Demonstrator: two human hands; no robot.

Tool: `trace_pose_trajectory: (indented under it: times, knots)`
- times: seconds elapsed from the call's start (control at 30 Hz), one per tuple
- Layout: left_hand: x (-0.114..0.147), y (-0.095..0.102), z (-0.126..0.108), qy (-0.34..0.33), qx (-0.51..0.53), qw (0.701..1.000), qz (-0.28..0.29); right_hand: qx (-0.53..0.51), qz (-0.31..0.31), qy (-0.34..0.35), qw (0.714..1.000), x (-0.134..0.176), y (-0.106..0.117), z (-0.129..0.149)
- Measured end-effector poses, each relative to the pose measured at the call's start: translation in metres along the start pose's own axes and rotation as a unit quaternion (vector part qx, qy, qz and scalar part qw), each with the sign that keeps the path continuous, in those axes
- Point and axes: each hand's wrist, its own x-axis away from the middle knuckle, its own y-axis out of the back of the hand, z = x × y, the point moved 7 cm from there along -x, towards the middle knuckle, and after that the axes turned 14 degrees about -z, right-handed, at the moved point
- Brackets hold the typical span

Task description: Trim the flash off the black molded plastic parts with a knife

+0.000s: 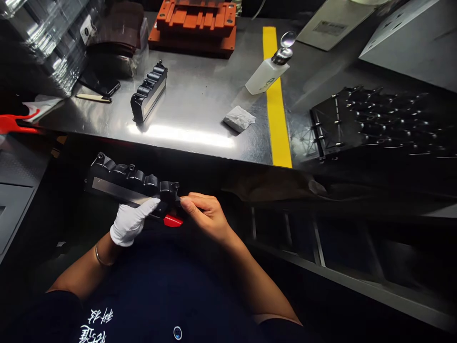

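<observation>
My left hand (129, 224), in a white glove, grips a long black plastic part (137, 180) from below, its thumb lying along the front face. The part is tilted, with a scalloped upper edge, small screw lugs and a pale flat strip. My right hand (209, 214) is bare, and its thumb and forefinger are pinched on the part's right end. Just under that end a red piece (173, 220) sticks out; what it belongs to is hidden. A similar black part (149, 93) stands on the metal bench, beyond my hands.
On the steel bench (193, 102) are a crumpled white wipe (239, 118), a white pump bottle (266, 76) and an orange fixture (196, 26). Yellow tape (277, 114) crosses it. A dark rack of black parts (385, 116) lies right; clear trays (53, 43) are stacked left.
</observation>
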Motion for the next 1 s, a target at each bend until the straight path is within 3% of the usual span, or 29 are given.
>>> trace_pose_trajectory:
  times: [0.13,0.3,0.4,0.53,0.6,0.67,0.73,1.0]
  knots:
    - [-0.001,-0.002,-0.003,-0.048,-0.055,0.997,0.032,0.001,0.018,-0.02,1.0,-0.002,0.002,-0.004]
    - [-0.001,-0.001,-0.003,-0.08,-0.122,0.989,0.038,0.05,-0.017,-0.006,0.999,-0.003,0.003,-0.009]
    - [0.0,-0.001,-0.003,-0.084,-0.132,0.988,0.016,0.132,-0.118,0.054,0.983,-0.002,0.01,-0.008]
    - [0.003,-0.004,0.002,-0.016,-0.069,0.998,0.003,0.197,-0.303,0.102,0.927,0.004,0.036,-0.003]
    - [0.003,-0.004,0.007,0.044,-0.044,0.998,-0.004,0.188,-0.272,0.121,0.936,0.001,0.037,0.001]
    - [0.004,-0.004,0.011,0.09,-0.034,0.995,-0.011,0.173,-0.168,0.149,0.959,-0.002,0.026,0.007]
    - [0.005,-0.006,0.009,0.105,-0.031,0.994,-0.012,0.179,-0.099,0.169,0.964,-0.002,0.018,0.014]
    - [0.007,-0.009,0.01,0.082,-0.043,0.995,0.038,0.245,-0.081,0.169,0.951,0.001,0.008,0.013]
